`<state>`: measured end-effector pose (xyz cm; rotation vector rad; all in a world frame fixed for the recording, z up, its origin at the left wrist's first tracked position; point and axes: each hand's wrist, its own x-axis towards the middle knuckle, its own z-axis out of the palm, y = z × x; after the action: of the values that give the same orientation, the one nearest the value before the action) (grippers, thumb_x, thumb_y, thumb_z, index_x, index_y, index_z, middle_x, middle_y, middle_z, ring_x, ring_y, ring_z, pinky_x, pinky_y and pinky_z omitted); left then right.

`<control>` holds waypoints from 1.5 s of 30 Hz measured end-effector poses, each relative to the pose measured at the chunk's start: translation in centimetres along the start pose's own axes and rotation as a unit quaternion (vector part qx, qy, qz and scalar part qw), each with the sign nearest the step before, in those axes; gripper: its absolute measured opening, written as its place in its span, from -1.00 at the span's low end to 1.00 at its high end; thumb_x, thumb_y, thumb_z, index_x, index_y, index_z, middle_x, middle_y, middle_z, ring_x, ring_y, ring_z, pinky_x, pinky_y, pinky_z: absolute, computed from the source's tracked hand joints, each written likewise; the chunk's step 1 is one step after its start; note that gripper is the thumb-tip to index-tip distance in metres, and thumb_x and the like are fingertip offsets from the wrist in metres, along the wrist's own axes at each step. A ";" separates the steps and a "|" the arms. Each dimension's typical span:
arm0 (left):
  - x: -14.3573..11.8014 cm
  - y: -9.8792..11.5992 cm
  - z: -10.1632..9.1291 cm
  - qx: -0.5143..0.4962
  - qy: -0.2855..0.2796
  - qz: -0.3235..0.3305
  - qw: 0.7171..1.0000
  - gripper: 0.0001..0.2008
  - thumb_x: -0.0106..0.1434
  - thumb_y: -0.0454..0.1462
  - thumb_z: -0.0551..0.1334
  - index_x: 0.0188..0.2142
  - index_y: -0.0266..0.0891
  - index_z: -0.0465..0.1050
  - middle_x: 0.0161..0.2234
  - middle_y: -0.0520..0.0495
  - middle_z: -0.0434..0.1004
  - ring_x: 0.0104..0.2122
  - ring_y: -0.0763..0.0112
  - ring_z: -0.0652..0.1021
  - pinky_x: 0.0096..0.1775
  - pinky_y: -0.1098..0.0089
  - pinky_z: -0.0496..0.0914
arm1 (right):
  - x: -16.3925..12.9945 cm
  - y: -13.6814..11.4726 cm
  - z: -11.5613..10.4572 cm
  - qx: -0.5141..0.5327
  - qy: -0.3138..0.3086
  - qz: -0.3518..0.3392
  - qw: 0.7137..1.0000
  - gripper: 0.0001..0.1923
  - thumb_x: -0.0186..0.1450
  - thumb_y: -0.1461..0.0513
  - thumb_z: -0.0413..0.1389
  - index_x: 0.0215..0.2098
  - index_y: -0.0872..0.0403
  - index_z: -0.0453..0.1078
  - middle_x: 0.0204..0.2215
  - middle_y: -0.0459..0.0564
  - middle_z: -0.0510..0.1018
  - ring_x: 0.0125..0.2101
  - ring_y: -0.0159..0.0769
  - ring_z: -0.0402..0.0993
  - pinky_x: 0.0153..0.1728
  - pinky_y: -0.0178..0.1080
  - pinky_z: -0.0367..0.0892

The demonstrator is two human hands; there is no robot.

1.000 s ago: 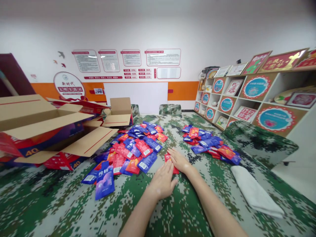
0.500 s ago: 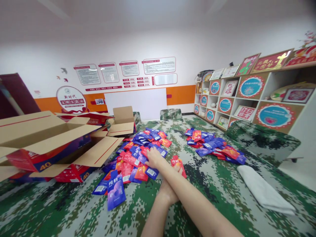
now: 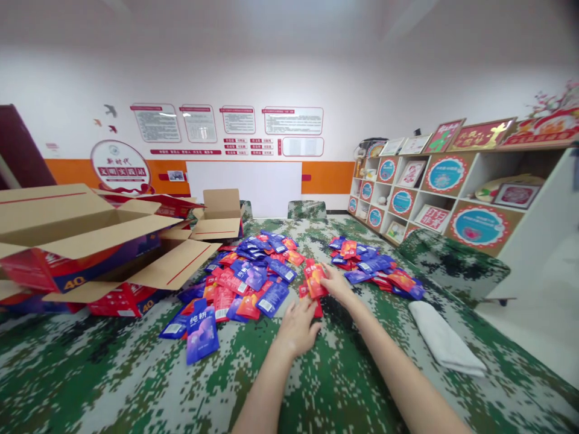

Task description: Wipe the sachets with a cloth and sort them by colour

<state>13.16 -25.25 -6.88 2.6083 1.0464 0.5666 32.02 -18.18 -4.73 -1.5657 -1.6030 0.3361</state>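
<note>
My right hand [image 3: 337, 286] is closed on the edge of a red and orange snack pouch [image 3: 315, 277], held up at a tilt. Just below it, another red pouch [image 3: 318, 310] shows partly. My left hand [image 3: 296, 328] rests with its fingers stretched over that lower pouch and its thumb apart; the fingers hide part of it. To the left spreads a loose heap of red and blue pouches [image 3: 248, 274]. A blue pouch [image 3: 202, 331] lies at the heap's near edge. On the right is a second, smaller pile of pouches [image 3: 375, 263].
Open cardboard cartons [image 3: 108, 241] crowd the table's left side, their flaps sticking out toward the heap. A smaller open box [image 3: 219, 217] stands behind. A folded white cloth [image 3: 446, 337] lies at the right. Camouflage cloth [image 3: 149, 386] covers the table; a covered chair [image 3: 452, 262] and shelves [image 3: 407, 199] stand beyond.
My right hand has left the left heap, crossed back to the right and now holds a red pouch. My arms are uncrossed, and my left hand has moved left. The view has shifted slightly.
</note>
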 end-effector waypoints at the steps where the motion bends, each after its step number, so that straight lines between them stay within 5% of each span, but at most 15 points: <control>1: 0.0 -0.1 0.1 0.004 -0.001 0.000 1.000 -0.44 0.23 -0.13 0.05 0.21 -0.13 0.03 0.24 -0.06 0.00 0.21 0.27 0.07 0.20 0.13 -0.08 | -1.2 1.4 -0.8 -0.012 -0.005 0.028 1.000 -0.36 0.01 0.37 -0.02 0.11 0.21 0.23 0.01 0.11 0.42 0.00 -0.12 0.33 0.03 -0.17 0.21; 5: -0.1 -0.1 0.4 0.020 0.000 0.001 1.000 -0.45 0.25 -0.13 0.05 0.21 -0.13 0.02 0.23 -0.07 0.04 0.20 0.28 0.09 0.19 0.15 -0.04 | -5.1 4.2 -2.3 -0.049 -0.032 0.077 0.995 -0.37 0.02 0.38 -0.05 0.10 0.22 0.23 0.06 0.14 0.37 0.06 -0.15 0.27 0.09 -0.18 0.12; 13: -0.6 0.5 0.2 0.047 0.032 0.017 0.998 -0.51 0.23 -0.19 0.09 0.16 -0.10 0.11 0.16 -0.06 0.17 0.15 0.29 0.20 0.13 0.18 0.09 | -7.2 2.2 -1.9 -0.188 -0.068 0.007 0.980 -0.52 0.22 0.29 -0.12 0.11 0.18 0.20 -0.07 0.19 0.44 -0.03 -0.15 0.33 0.03 -0.18 0.15; 17: -0.5 0.7 0.3 0.065 0.048 0.032 0.996 -0.39 0.24 -0.17 0.09 0.24 -0.13 -0.08 0.25 -0.07 -0.03 0.22 0.26 0.04 0.17 0.17 0.02 | -8.1 2.6 -1.8 -0.251 -0.061 -0.007 0.966 -0.46 0.27 0.18 -0.11 0.20 0.18 0.08 0.18 0.24 0.13 0.18 -0.07 0.02 0.15 -0.10 -0.04; 21: -0.2 0.7 0.7 0.071 0.022 0.060 0.995 -0.34 0.28 -0.12 0.03 0.27 -0.16 -0.25 0.29 -0.06 -0.25 0.26 0.29 -0.11 0.21 0.20 -0.06 | -8.5 2.6 -1.3 -0.219 -0.128 -0.023 0.967 -0.37 0.32 0.11 -0.22 0.27 0.27 -0.12 0.28 0.22 -0.15 0.26 -0.16 -0.27 0.21 -0.16 -0.16; 26: -0.2 0.8 1.0 0.075 -0.023 0.054 0.995 -0.38 0.30 -0.07 -0.02 0.26 -0.23 -0.15 0.28 -0.11 -0.17 0.25 0.27 -0.05 0.21 0.22 -0.03 | -8.9 1.8 0.0 -0.220 -0.185 -0.046 0.957 -0.39 0.33 0.13 -0.26 0.27 0.27 -0.12 0.28 0.15 -0.13 0.27 -0.23 -0.29 0.23 -0.15 -0.21; 39: -0.2 0.8 0.8 0.037 -0.047 0.041 0.997 -0.39 0.27 -0.06 0.01 0.25 -0.21 -0.08 0.26 -0.10 -0.07 0.23 0.27 0.02 0.21 0.21 -0.06 | -8.9 1.4 0.1 -0.206 -0.185 -0.038 0.960 -0.40 0.31 0.15 -0.22 0.26 0.27 -0.07 0.28 0.14 -0.09 0.26 -0.20 -0.25 0.22 -0.12 -0.15; 45: 0.6 -0.6 -0.5 0.012 0.004 0.018 1.000 -0.35 0.25 -0.19 0.02 0.27 -0.21 -0.21 0.29 -0.08 -0.23 0.26 0.31 -0.12 0.21 0.26 -0.07 | -6.6 1.6 -0.9 -0.208 -0.097 -0.066 0.971 -0.43 0.26 0.20 -0.14 0.20 0.30 0.08 0.20 0.25 0.11 0.22 -0.15 -0.03 0.21 -0.10 -0.08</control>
<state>12.97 -24.33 -6.52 2.6525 1.0163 0.5782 32.81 -24.24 -7.73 -1.7642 -2.0170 0.0834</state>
